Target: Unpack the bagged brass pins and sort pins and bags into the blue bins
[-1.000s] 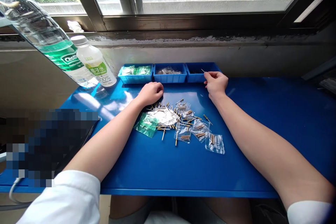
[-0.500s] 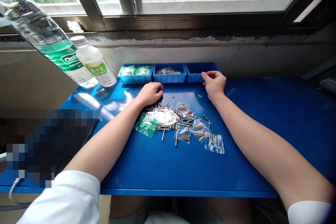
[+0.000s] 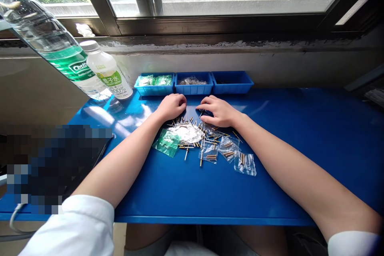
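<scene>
My left hand (image 3: 172,107) rests at the far side of the pile, fingers curled closed; whatever they hold, if anything, is hidden. My right hand (image 3: 218,112) reaches in from the right, thumb and fingers apart, around a small metal pin (image 3: 201,114) with a dark collar. In front of both hands lies a heap of similar brass-and-silver pins (image 3: 211,141) around a shiny silver packet (image 3: 187,133). A green translucent packet (image 3: 167,142) lies at the heap's left. Small clear bags with copper-coloured cylinders, one clear bag (image 3: 246,164) among them, lie on the right.
Three blue bins stand against the wall: a left bin (image 3: 154,90) with green packets, a middle bin (image 3: 194,89) with clear bags, a right bin (image 3: 232,89) with dark items. A large water bottle (image 3: 64,56) and a smaller bottle (image 3: 112,76) stand left on the blue table (image 3: 186,196).
My right hand has come away from the right bin and moved left and down to the lone pin behind the heap. My left hand has stayed in place.
</scene>
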The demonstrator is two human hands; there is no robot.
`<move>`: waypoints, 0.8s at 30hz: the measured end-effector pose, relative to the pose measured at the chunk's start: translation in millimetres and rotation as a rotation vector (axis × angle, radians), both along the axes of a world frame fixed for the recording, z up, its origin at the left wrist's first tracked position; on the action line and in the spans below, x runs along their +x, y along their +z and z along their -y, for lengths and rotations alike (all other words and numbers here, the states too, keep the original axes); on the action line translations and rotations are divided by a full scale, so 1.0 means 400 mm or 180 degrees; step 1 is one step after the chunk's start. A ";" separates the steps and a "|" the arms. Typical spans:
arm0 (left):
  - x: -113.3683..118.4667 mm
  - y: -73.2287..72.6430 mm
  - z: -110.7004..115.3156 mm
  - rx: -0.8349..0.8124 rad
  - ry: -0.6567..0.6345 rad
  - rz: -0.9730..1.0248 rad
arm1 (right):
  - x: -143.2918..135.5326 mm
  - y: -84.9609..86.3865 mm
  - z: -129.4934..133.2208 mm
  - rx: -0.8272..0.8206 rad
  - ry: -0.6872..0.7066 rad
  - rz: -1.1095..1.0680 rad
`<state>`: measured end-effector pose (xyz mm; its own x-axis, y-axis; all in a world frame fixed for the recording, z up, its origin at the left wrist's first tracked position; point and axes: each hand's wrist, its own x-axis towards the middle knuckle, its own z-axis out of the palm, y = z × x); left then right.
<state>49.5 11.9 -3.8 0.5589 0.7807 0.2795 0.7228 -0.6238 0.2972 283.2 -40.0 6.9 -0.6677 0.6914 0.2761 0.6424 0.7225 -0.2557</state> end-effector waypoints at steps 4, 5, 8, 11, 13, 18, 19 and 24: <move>0.000 -0.001 0.000 0.0005 0.0012 0.0012 | -0.019 0.000 0.011 0.0003 -0.0019 -0.0018; 0.000 -0.002 -0.001 0.0007 0.0008 0.0011 | -0.021 -0.001 0.012 -0.0013 -0.0051 -0.0037; -0.001 -0.003 -0.002 0.0008 0.0000 0.0011 | -0.021 -0.004 0.013 -0.0030 -0.0154 -0.0105; 0.000 -0.002 -0.002 -0.0009 -0.0006 0.0009 | -0.017 -0.006 0.009 -0.0100 -0.0167 -0.0238; 0.000 -0.001 -0.002 -0.0020 -0.0014 0.0003 | -0.013 -0.007 0.005 -0.0243 -0.0173 -0.0372; 0.001 0.003 0.001 -0.0057 0.0018 -0.0035 | -0.006 -0.010 0.000 -0.0434 -0.0238 -0.0509; 0.001 0.003 0.002 -0.0059 0.0020 -0.0036 | -0.006 -0.011 0.000 -0.0427 -0.0234 -0.0533; 0.001 0.004 0.003 -0.0052 0.0015 -0.0028 | -0.010 -0.009 0.002 -0.0480 -0.0266 -0.0673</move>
<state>49.8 10.8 -2.4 0.5575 0.7879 0.2617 0.7285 -0.6154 0.3011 279.2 -40.8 3.3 -0.5450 0.7856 0.2930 0.6191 0.6127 -0.4912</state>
